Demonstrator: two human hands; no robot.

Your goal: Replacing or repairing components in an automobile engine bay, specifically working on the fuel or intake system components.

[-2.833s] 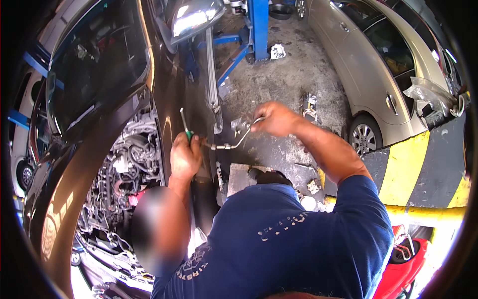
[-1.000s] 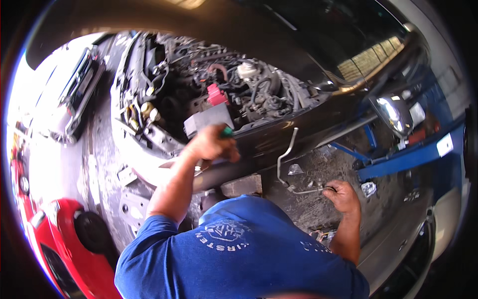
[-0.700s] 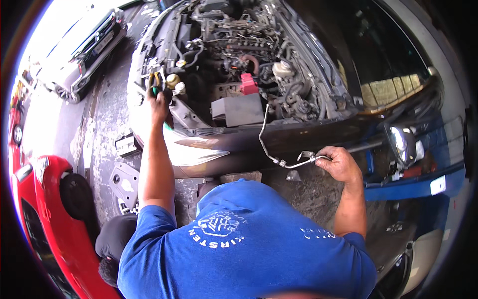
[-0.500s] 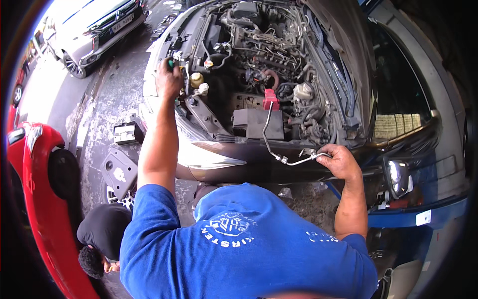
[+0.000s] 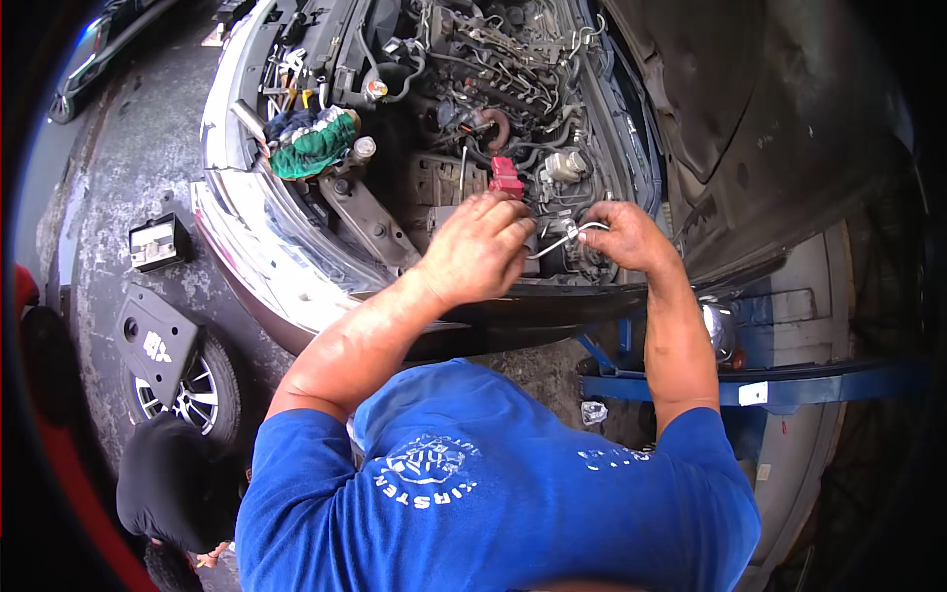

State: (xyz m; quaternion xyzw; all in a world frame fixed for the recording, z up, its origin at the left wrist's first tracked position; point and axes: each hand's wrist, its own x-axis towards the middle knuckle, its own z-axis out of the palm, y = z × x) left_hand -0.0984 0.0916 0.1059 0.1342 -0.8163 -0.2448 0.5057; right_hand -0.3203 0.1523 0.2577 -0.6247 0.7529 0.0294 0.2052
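A thin bent metal pipe (image 5: 552, 247) is held in both hands over the front of an open engine bay (image 5: 434, 183). My right hand (image 5: 631, 235) pinches its right end between thumb and fingers, beside a small bracket on the pipe. My left hand (image 5: 478, 247) is closed around the pipe's middle, its palm turned down and hiding that stretch. One straight end of the pipe rises beyond the left knuckles. A red cover (image 5: 506, 178) lies just past the left fingers. A crumpled green and dark cloth (image 5: 314, 146) rests on the front left of the bay.
The raised bonnet (image 5: 681, 89) stands on the right. On the floor at left are a battery (image 5: 158, 244), a grey plastic cover (image 5: 158, 340) and a wheel (image 5: 212, 390). A person in black (image 5: 173, 483) crouches nearby. A blue lift arm (image 5: 789, 387) runs at right.
My left hand has come from the front left of the bay to the pipe. The green cloth now lies spread where that hand was. My right hand has moved the pipe farther over the bay.
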